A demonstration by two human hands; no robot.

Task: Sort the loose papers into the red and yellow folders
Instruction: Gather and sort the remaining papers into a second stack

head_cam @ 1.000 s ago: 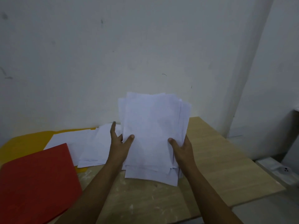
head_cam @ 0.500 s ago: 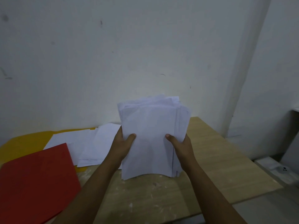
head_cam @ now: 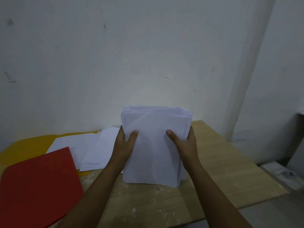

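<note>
Left hand (head_cam: pixel 125 145): grips paper stack (head_cam: pixel 156 145), thumb in front.
Right hand (head_cam: pixel 185 143): grips same stack.
Stack: upright, bottom edge on tabletop (head_cam: pixel 222 170).

Both hands hold a thick stack of white paper sheets (head_cam: pixel 156 145) upright on the pale wooden tabletop (head_cam: pixel 222 170), the left hand (head_cam: pixel 125 143) and right hand (head_cam: pixel 184 143) gripping its sides with thumbs across the front. At left, more loose white sheets (head_cam: pixel 92 148) lie on a flat yellow folder (head_cam: pixel 24 143), beside a closed red folder (head_cam: pixel 37 186).
</note>
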